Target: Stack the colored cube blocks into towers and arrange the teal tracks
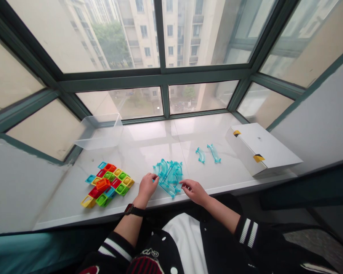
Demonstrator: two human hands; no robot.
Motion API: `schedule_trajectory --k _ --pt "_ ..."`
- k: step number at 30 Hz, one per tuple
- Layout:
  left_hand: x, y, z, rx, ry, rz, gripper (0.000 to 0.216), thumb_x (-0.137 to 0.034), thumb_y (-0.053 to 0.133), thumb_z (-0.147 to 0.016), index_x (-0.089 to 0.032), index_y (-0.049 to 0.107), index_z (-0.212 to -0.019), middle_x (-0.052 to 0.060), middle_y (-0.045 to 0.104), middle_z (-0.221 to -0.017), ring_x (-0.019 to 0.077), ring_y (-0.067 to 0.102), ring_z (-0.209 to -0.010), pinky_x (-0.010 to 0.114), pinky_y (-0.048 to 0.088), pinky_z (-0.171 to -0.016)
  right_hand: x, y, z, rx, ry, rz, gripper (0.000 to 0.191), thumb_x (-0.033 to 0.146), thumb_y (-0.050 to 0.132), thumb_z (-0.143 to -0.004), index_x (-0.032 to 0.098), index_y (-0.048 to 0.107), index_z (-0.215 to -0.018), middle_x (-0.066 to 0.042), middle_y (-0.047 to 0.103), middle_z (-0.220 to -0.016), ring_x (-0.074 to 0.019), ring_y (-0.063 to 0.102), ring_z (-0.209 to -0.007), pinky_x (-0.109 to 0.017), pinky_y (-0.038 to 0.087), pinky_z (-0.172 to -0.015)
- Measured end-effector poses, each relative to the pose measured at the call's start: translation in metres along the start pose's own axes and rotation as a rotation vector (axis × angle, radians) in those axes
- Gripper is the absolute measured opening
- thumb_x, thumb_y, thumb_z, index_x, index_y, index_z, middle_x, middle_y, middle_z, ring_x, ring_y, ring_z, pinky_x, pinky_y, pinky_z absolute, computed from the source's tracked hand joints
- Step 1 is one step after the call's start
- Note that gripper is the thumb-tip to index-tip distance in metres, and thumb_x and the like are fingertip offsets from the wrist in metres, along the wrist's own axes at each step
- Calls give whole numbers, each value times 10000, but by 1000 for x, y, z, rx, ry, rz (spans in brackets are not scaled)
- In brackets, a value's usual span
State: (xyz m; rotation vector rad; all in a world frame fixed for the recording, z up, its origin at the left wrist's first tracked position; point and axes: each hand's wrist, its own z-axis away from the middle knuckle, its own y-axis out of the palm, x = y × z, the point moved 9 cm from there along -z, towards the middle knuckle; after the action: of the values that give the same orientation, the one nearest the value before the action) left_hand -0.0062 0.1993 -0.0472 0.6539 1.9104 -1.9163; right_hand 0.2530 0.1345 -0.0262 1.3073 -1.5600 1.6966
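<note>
A pile of clear teal curved track pieces [169, 176] lies on the white windowsill [160, 144] in front of me. My left hand [147, 186] rests at the pile's left edge, fingers curled and pinching one teal piece. My right hand [193, 190] sits at the pile's right edge, fingers bent and touching the pieces. Two more teal curved pieces [208, 153] lie apart to the right. A cluster of coloured square blocks [108, 184] in red, orange, yellow, green and blue lies to the left.
A clear plastic tub [100, 132] stands at the back left of the sill. A white box with yellow and black corner marks [260, 149] sits at the right. Window frames and glass rise behind the sill. My lap is below the front edge.
</note>
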Motion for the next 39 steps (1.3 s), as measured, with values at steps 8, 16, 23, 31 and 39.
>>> schedule_trajectory --k 8,16,23,31,39 --pt "5 -7 0 -23 -62 91 244 -367 559 -958 -227 731 -856 53 709 -888 221 650 -832 332 475 -788 1 12 3 48 -16 3 275 231 579 -970 239 761 -1176 -65 781 -1030 -188 710 -845 -315 564 -772" --pt "8 -8 1 -34 -105 168 266 -390 523 -952 -224 687 -823 63 712 -875 239 655 -870 338 471 -803 1 16 4 63 -24 6 253 252 579 -981 242 772 -1145 -63 782 -1018 -184 714 -838 -310 576 -774" --pt "13 -6 4 -23 -138 213 294 -422 492 -950 -226 669 -823 61 718 -856 243 677 -889 341 492 -823 2 15 4 71 -14 20 244 266 577 -982 234 776 -1120 -70 786 -1016 -187 713 -829 -324 583 -786" --pt "9 -10 15 -42 -165 420 352 -526 501 -946 -227 660 -851 49 709 -833 225 695 -786 347 539 -757 7 14 2 70 5 -49 272 267 593 -972 243 752 -1192 -70 768 -1061 -189 708 -879 -334 598 -797" --pt "-27 -20 27 -75 -184 664 495 -688 552 -917 -206 664 -911 42 715 -815 194 686 -736 326 579 -718 13 34 -37 39 311 -602 779 462 775 -870 305 417 -1543 -139 576 -1468 -197 736 -959 -372 671 -773"
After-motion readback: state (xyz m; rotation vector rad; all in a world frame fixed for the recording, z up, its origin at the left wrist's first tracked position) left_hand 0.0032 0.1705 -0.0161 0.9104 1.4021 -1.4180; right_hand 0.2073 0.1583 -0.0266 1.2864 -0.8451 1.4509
